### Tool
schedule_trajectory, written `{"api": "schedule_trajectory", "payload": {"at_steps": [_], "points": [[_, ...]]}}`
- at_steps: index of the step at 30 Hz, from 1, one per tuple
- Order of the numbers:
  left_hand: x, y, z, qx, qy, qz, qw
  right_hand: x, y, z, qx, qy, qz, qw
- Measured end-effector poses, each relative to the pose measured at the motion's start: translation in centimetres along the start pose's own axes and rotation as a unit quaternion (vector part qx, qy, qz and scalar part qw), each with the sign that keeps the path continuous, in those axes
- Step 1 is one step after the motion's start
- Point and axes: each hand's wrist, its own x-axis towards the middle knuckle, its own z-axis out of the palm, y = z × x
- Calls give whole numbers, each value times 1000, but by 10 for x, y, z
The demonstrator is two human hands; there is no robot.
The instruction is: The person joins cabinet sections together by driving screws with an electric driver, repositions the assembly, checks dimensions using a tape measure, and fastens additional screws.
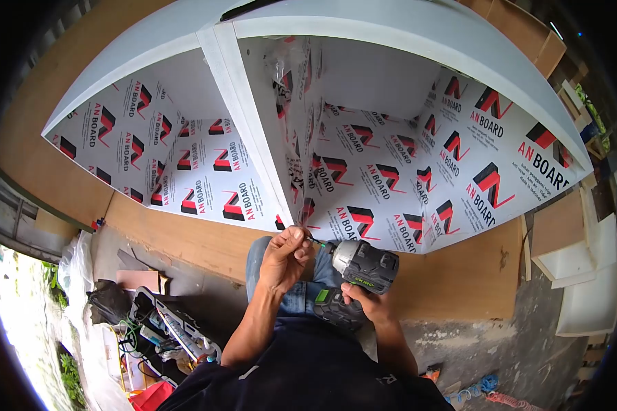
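Observation:
My right hand (371, 303) is wrapped around the grip of a black and grey cordless drill driver (365, 266), its battery low and its nose pointing left. A thin bit (317, 241) sticks out of the nose toward my left hand (285, 256). The fingers of that hand are pinched together at the bit's end; whatever small thing they hold is hidden. Just beyond both hands stands a white cabinet carcass (262, 130), open toward me, with a divider between two compartments. Its inside walls carry a printed protective film (373, 171).
Under the cabinet lies a brown board (459, 281) on a concrete floor. To the left are an open tool bag (164, 329), a black plastic bag (110, 301) and cables. White drawer-like boxes (583, 257) stand at the right. A coiled blue hose (487, 383) lies at the lower right.

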Motion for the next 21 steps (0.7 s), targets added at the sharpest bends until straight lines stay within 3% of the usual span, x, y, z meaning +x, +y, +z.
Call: {"api": "schedule_trajectory", "payload": {"at_steps": [7,10,18,21], "points": [[-3,-1,1,76,21,17,997,-1,3,4,-26,-11,-16,999],[-4,-4,6,196,32,19,980,-2,2,6,-47,-15,-8,999],[-3,-14,1,-94,43,-26,994,-5,11,9,-34,15,-22,999],[-4,-14,-7,-22,53,-24,998,-7,15,6,-71,-4,-32,997]]}}
